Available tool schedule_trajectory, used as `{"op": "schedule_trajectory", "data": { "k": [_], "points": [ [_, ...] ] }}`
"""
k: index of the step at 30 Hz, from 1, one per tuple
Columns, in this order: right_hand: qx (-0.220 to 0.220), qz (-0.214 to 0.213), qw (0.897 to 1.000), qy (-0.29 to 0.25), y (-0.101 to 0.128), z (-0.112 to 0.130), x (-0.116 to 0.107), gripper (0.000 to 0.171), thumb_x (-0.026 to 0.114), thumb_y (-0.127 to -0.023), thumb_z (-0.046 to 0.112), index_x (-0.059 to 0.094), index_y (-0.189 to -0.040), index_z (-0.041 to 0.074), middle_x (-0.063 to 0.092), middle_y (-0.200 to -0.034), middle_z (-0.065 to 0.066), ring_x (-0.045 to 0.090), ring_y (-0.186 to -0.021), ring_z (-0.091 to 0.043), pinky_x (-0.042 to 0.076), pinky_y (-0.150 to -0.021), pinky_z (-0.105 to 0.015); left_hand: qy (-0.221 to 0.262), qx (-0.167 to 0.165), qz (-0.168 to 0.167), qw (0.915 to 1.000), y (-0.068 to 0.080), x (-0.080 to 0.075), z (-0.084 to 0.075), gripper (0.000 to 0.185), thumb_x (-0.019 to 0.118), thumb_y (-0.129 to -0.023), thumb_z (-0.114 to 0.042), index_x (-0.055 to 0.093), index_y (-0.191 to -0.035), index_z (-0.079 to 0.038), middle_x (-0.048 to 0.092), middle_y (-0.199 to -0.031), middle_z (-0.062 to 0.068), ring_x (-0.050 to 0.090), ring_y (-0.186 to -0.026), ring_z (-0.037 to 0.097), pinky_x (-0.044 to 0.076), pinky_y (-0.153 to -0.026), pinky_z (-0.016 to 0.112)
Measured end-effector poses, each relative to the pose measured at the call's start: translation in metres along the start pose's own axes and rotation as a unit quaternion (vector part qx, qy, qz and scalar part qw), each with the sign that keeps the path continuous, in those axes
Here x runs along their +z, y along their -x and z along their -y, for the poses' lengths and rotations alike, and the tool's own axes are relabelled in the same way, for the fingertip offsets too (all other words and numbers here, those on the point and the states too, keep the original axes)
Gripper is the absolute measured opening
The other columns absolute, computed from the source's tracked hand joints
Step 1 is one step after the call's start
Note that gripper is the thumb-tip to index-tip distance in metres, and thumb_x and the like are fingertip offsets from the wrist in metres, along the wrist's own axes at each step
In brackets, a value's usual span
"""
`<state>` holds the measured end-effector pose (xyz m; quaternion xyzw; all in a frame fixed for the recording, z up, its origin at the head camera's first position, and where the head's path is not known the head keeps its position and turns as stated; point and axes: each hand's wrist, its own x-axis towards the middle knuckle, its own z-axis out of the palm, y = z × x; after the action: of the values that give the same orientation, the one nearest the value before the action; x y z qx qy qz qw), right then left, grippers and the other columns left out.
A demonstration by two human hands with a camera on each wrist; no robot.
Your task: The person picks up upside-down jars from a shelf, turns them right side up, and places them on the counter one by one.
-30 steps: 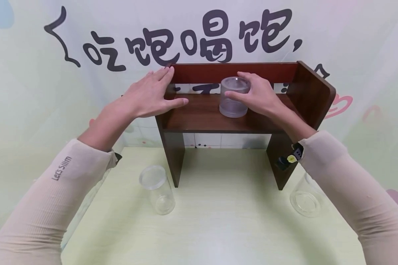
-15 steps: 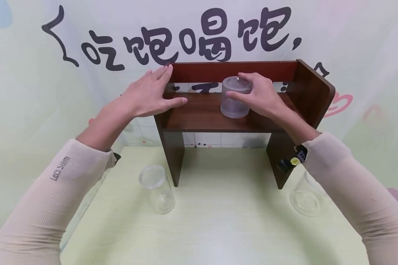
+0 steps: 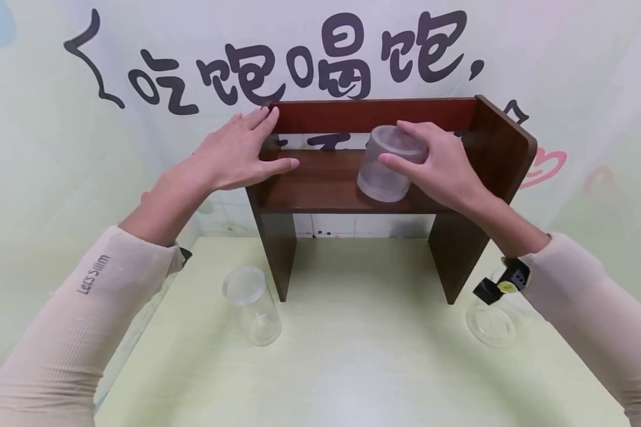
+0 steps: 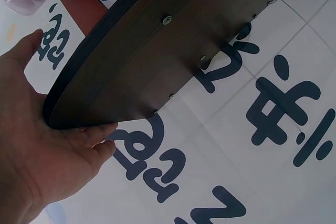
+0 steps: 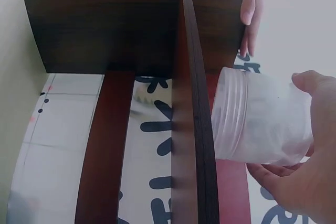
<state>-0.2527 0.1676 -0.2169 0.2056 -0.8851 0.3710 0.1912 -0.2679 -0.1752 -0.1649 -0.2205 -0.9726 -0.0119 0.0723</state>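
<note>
My right hand [image 3: 446, 163] grips a clear plastic jar [image 3: 381, 169] between thumb and fingers, above the board of a dark brown wooden shelf [image 3: 310, 184]. The jar leans, its top toward the right. In the right wrist view, the jar's ridged end [image 5: 228, 114] faces the shelf board; whether it touches cannot be told. My left hand [image 3: 235, 151] rests on the top of the shelf's left side panel, its fingers extended and thumb apart. In the left wrist view, that hand [image 4: 58, 156] lies against the end of the panel [image 4: 131, 72].
A clear jar with a lid [image 3: 253, 305] stands on the pale table [image 3: 352, 367], left of the shelf. Another clear jar [image 3: 490, 326] stands at the right, partly behind my right forearm. A backdrop with large black characters [image 3: 344, 56] hangs behind the shelf.
The jar stood upright on the shelf board; it now leans and sits slightly nearer and further right. My right hand and forearm have shifted right with it. The left hand has stayed put.
</note>
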Motion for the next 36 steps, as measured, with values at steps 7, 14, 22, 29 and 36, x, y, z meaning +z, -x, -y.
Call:
{"op": "schedule_trajectory", "data": {
  "k": [7,14,22,29,36],
  "points": [
    [-0.020,-0.024,0.999,-0.009,0.021,0.001,-0.008,0.070,0.077,-0.093,0.042,0.056,-0.155,0.017,0.061,-0.148,-0.010,0.056,-0.126,-0.030,0.060,-0.093,-0.049,0.004,-0.013,0.001,0.9999,0.000,-0.001,0.001,0.104,0.048,-0.099,-0.074,0.008,-0.171,-0.010,0.005,-0.178,0.014,0.011,-0.159,0.053,0.020,-0.127,0.067],
    [-0.038,-0.036,0.999,-0.008,0.040,0.002,-0.013,0.063,0.077,-0.094,0.036,0.059,-0.153,0.020,0.064,-0.143,-0.008,0.056,-0.118,-0.023,0.048,-0.077,-0.015,0.002,-0.006,0.001,1.0000,-0.002,0.000,0.002,0.106,0.048,-0.098,-0.074,0.007,-0.170,-0.009,0.005,-0.178,0.014,0.010,-0.160,0.050,0.016,-0.129,0.063],
    [-0.050,-0.044,0.997,-0.037,0.066,0.002,-0.014,0.061,0.079,-0.094,0.026,0.060,-0.152,0.019,0.065,-0.141,-0.004,0.055,-0.104,-0.014,0.050,-0.069,-0.013,0.003,-0.002,0.003,1.0000,-0.002,-0.002,0.003,0.106,0.048,-0.098,-0.075,0.006,-0.170,-0.009,0.006,-0.178,0.016,0.009,-0.162,0.043,0.010,-0.132,0.057],
    [-0.058,-0.040,0.994,-0.082,0.087,0.001,-0.008,0.062,0.080,-0.092,0.013,0.060,-0.151,0.014,0.065,-0.140,-0.005,0.058,-0.115,-0.011,0.054,-0.088,-0.009,0.025,-0.015,-0.001,0.9996,0.000,0.000,0.003,0.107,0.049,-0.097,-0.077,0.006,-0.171,-0.014,0.005,-0.178,0.011,0.009,-0.162,0.046,0.016,-0.128,0.065],
    [-0.037,-0.031,0.991,-0.123,0.106,-0.004,0.003,0.064,0.079,-0.093,0.009,0.057,-0.153,0.013,0.062,-0.143,-0.005,0.058,-0.118,-0.015,0.053,-0.093,-0.011,0.035,-0.017,-0.023,0.9990,0.001,0.003,0.004,0.104,0.050,-0.097,-0.076,0.008,-0.172,-0.018,0.007,-0.179,0.008,0.011,-0.162,0.046,0.018,-0.126,0.068]
  ]
}}
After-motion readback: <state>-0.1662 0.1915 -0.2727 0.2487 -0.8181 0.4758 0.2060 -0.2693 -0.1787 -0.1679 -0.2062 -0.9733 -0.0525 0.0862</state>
